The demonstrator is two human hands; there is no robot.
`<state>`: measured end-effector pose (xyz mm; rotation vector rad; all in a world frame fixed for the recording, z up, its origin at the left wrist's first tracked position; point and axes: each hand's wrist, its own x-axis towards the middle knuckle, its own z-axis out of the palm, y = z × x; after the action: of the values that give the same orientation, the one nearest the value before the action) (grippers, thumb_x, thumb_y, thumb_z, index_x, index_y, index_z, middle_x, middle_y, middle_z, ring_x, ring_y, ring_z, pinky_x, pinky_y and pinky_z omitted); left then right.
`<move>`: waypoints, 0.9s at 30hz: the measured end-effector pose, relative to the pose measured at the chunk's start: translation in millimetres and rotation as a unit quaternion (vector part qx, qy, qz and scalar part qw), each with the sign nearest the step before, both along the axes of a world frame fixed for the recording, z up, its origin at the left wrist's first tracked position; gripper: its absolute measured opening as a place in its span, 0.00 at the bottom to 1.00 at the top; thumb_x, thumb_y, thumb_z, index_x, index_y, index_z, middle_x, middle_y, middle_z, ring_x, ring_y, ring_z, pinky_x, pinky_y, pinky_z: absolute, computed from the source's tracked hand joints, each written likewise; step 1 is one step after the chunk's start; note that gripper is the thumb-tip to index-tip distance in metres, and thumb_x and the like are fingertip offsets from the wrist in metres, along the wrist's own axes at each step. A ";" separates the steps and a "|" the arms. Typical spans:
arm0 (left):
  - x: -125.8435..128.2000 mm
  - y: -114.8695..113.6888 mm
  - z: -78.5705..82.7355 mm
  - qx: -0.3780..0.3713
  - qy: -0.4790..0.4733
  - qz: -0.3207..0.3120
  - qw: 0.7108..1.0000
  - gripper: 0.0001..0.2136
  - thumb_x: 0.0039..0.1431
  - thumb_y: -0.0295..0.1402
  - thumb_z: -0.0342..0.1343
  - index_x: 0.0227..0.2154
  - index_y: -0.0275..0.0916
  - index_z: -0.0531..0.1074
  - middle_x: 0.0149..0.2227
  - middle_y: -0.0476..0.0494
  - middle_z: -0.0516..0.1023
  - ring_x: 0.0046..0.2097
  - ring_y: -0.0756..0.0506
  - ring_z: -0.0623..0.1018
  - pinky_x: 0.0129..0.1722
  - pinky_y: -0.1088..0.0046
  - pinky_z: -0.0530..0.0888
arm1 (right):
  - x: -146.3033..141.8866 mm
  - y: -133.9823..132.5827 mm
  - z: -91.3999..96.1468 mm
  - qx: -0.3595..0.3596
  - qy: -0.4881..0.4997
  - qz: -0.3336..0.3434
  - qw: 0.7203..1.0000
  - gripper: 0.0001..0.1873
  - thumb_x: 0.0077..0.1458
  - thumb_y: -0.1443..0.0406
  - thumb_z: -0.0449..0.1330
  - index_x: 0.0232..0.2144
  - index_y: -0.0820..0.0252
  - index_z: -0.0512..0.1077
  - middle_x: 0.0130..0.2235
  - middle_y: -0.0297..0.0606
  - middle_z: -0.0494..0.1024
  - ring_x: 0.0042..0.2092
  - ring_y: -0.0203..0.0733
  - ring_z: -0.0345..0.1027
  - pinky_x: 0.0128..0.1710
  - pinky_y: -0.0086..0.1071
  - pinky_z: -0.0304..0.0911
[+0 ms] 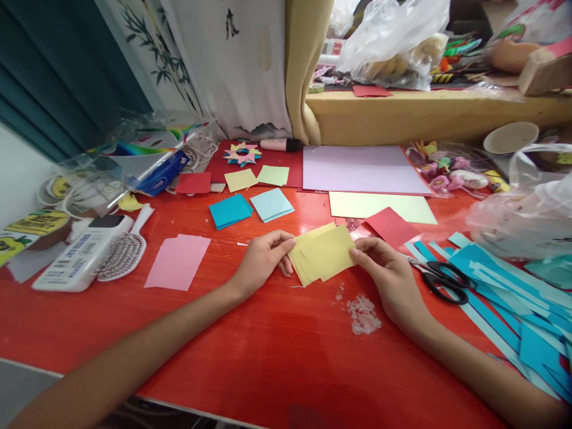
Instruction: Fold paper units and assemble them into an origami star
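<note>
A small stack of yellow paper squares [322, 254] is held just above the red table [250, 345] near its middle. My left hand [263, 257] pinches the stack's left edge, fingers closed on it. On the stack's right edge my right hand [384, 268] grips it with thumb and fingers. The sheets are slightly fanned out.
Black scissors [442, 279] lie right of my right hand beside blue paper strips [504, 286]. Pink paper [177, 262], blue squares [230, 211], light-blue squares [271, 204], a red piece [391, 227], a lilac sheet [361, 170], a paper star [242, 154], a hairbrush [123, 253] and a remote [83, 253] surround them.
</note>
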<state>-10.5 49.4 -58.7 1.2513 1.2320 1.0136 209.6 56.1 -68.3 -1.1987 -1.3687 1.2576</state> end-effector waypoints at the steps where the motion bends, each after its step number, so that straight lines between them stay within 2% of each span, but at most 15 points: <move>1: 0.2 -0.3 0.5 0.001 0.002 -0.005 1.000 0.11 0.58 0.40 0.52 0.32 0.36 0.70 0.18 0.51 0.71 0.21 0.51 0.73 0.23 0.77 0.70 | -0.4 -0.4 0.8 0.000 -0.001 0.003 1.000 0.07 0.55 0.59 0.58 0.32 0.56 0.67 0.36 0.34 0.68 0.39 0.38 0.63 0.38 0.30 0.59; 5: 1.6 -1.3 2.4 0.000 0.006 -0.018 1.000 0.11 0.58 0.40 0.52 0.32 0.37 0.70 0.18 0.51 0.72 0.20 0.51 0.73 0.23 0.77 0.71 | -3.4 -2.0 2.8 0.003 0.002 -0.011 1.000 0.08 0.56 0.58 0.57 0.32 0.55 0.64 0.34 0.34 0.67 0.37 0.37 0.62 0.37 0.29 0.59; 8: 2.8 -2.0 2.8 -0.005 -0.004 -0.030 1.000 0.10 0.58 0.40 0.52 0.32 0.37 0.70 0.19 0.51 0.73 0.21 0.50 0.75 0.24 0.75 0.72 | -5.8 -3.2 1.7 -0.005 0.006 0.005 1.000 0.10 0.57 0.56 0.55 0.32 0.55 0.61 0.31 0.33 0.65 0.32 0.36 0.60 0.31 0.28 0.58; 12: 4.1 -3.0 2.6 -0.007 -0.012 -0.041 0.999 0.10 0.58 0.40 0.52 0.33 0.37 0.69 0.21 0.50 0.74 0.23 0.49 0.77 0.24 0.74 0.74 | -6.4 -4.3 -0.9 -0.041 0.038 0.032 0.998 0.11 0.58 0.55 0.54 0.34 0.53 0.58 0.28 0.31 0.67 0.29 0.35 0.60 0.27 0.27 0.57; 16: 4.7 -3.7 3.6 -0.009 -0.010 -0.043 0.999 0.09 0.58 0.39 0.52 0.33 0.37 0.69 0.21 0.50 0.74 0.23 0.49 0.77 0.24 0.75 0.75 | -5.9 -4.7 -0.6 -0.072 0.037 0.020 0.997 0.12 0.57 0.54 0.54 0.36 0.52 0.58 0.24 0.28 0.67 0.24 0.34 0.59 0.23 0.27 0.55; 21: 5.1 -4.2 4.8 -0.012 -0.009 -0.040 0.999 0.10 0.58 0.39 0.52 0.33 0.36 0.69 0.21 0.50 0.74 0.24 0.49 0.77 0.24 0.75 0.75 | -6.9 -5.5 1.9 -0.070 0.045 0.044 0.996 0.12 0.57 0.55 0.55 0.38 0.52 0.57 0.26 0.29 0.71 0.27 0.36 0.64 0.24 0.26 0.58; 27: 6.1 -3.5 4.9 -0.013 -0.015 -0.048 0.999 0.10 0.58 0.39 0.52 0.33 0.36 0.69 0.22 0.49 0.75 0.24 0.49 0.78 0.24 0.77 0.75 | -7.4 -4.7 3.3 -0.063 0.026 0.028 0.997 0.13 0.57 0.55 0.55 0.38 0.54 0.58 0.25 0.30 0.71 0.24 0.34 0.63 0.21 0.25 0.57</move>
<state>-4.4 45.9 -53.7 1.2571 1.1479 0.9409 202.3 51.4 -65.0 -1.2128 -1.3096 1.4236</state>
